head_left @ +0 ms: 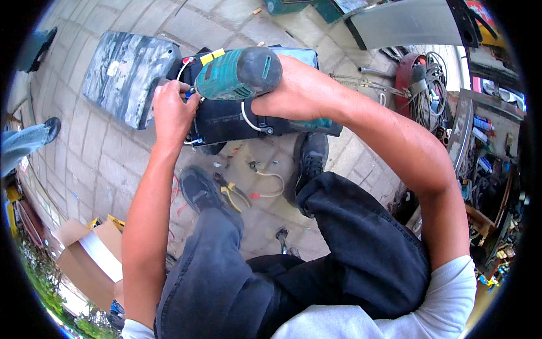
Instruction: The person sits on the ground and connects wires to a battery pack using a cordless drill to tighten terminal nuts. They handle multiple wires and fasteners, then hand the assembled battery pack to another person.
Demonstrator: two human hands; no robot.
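My right hand [294,85] is wrapped round the handle of a teal and black power drill [223,74], whose nose points left. At the drill's tip, the fingers of my left hand [171,108] are pinched together; what they hold is too small to make out. Both hands are over a long black block [223,120], perhaps a battery pack, lying across in front of me. A short white cable [246,117] loops over its near edge and ends at a bolt. Yellow tabs [211,56] show behind the drill. Against the block's left end rests a grey-and-white mottled casing [127,76].
Pliers with yellow handles [235,195] and a loose white cable [275,179] lie on the paving between my shoes. An open cardboard box [93,257] stands at lower left. Coiled cable [429,93] and cluttered shelves [488,169] are on the right. Another person's leg [25,144] is at far left.
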